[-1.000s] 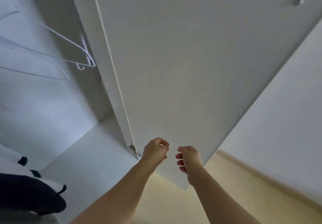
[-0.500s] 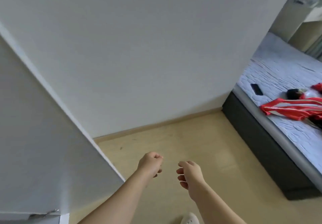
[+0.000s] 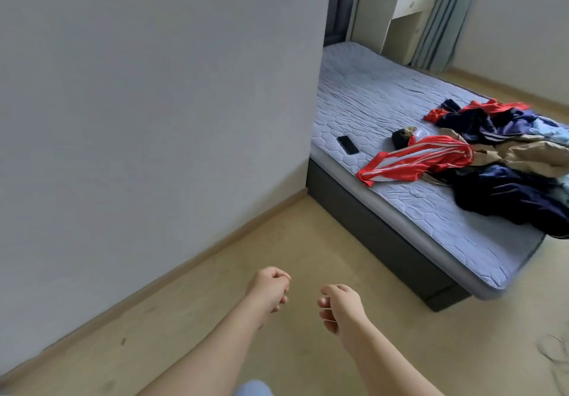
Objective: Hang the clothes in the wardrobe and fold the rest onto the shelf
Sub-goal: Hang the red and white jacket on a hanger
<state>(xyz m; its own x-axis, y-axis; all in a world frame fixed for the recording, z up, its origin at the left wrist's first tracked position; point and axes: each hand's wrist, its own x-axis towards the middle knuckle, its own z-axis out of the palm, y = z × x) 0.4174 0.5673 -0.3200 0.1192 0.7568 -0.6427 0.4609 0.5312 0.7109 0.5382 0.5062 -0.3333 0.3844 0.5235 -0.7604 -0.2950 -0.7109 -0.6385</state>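
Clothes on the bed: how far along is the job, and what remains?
Done: nothing that this view can confirm. In hand: nothing; the left hand and right hand are empty. Left: red striped garment, tan garment and navy garment lie heaped on the bed.

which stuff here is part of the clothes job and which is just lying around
For the job: red striped garment, dark blue garment, tan garment, all loose on the bed.
Just lying about: phone on the bed, desk, curtain.
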